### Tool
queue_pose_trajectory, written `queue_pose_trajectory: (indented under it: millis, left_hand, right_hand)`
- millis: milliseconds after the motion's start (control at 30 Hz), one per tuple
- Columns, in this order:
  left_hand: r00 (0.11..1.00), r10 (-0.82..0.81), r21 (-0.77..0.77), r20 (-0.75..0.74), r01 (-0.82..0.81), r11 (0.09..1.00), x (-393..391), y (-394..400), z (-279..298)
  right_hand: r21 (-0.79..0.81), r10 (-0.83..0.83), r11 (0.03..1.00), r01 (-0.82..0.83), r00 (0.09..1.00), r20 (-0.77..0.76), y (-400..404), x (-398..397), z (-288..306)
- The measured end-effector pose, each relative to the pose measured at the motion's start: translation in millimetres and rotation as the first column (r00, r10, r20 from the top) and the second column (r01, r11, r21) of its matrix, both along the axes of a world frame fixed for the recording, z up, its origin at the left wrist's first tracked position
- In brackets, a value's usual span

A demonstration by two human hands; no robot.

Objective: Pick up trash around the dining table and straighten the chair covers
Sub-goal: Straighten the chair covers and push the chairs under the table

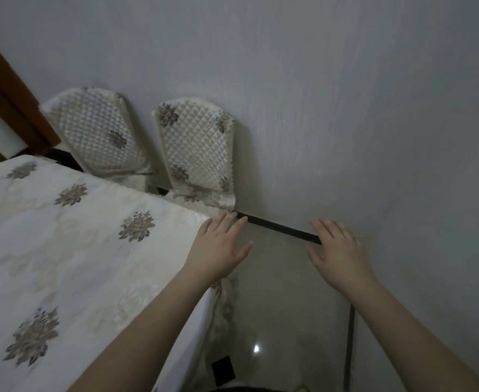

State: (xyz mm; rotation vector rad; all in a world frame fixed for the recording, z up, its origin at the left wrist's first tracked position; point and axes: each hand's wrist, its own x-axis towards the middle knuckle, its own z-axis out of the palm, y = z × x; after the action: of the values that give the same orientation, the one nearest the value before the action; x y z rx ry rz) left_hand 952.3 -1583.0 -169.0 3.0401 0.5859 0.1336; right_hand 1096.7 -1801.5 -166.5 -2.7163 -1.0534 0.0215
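Head view looks down past two bare forearms reaching forward over a narrow strip of glossy floor (pixel 289 321) between the dining table and the wall. Nearest the camera, a small dark square object (pixel 222 369) lies on the floor by the hanging edge of the tablecloth; whether it is trash cannot be told.

Farther out, the left hand (pixel 218 247) hovers at the corner of the table (pixel 62 236), fingers straight and loosely spread, holding nothing. The right hand (pixel 337 250) is level with it, near the wall (pixel 374 108), also flat and spread, empty. Whether either one touches a surface is unclear.

Beyond the fingertips, a dark baseboard (pixel 278 227) runs along the foot of the wall. Past it stand two chairs pushed against the wall, each backrest dressed in a quilted cream cover with floral patches. The nearer cover (pixel 196 154) sits just beyond the left hand and bunches in folds at its lower edge. The farther cover (pixel 96 131) leans beside a brown door frame (pixel 6 103), its top edge looking rumpled.

Judging from this, the straightening is not finished: both covers look uneven, and the hands seem poised to reach the nearer one. No trash is held.
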Motion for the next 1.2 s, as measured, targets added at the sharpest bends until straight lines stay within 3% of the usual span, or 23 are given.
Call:
queue_pose_trajectory:
  millis: [300, 533, 900, 1100, 1200]
  left_hand:
    - [0.992, 0.128, 0.008, 0.006, -0.128, 0.992, 55.8, 59.5, -6.9]
    - [0.973, 0.229, -0.021, 0.027, -0.228, 0.973, 114.0, 138.7, -24.5]
    - [0.97, 0.241, -0.003, -0.004, -0.241, 0.97, 211.9, 239.5, -14.7]
    - [0.938, 0.342, 0.022, -0.053, -0.341, 0.94, 265.7, 282.9, -33.3]
    - [0.913, 0.4, 0.046, -0.08, -0.398, 0.916, 298.7, 293.4, -35.0]
  right_hand:
    - [-0.007, 0.146, 0.989, -0.147, 0.987, -0.07, 73.7, 90.9, -0.7]
    - [-0.013, 0.24, 0.971, -0.24, 0.97, -0.025, 164.5, 158.0, 4.3]
    - [0.022, 0.306, 0.952, -0.306, 0.952, -0.017, 265.0, 269.2, 7.1]
    - [0.137, 0.418, 0.904, -0.406, 0.905, -0.079, 323.7, 338.4, -11.2]
    - [0.116, 0.524, 0.85, -0.514, 0.848, -0.085, 351.6, 375.9, -16.1]
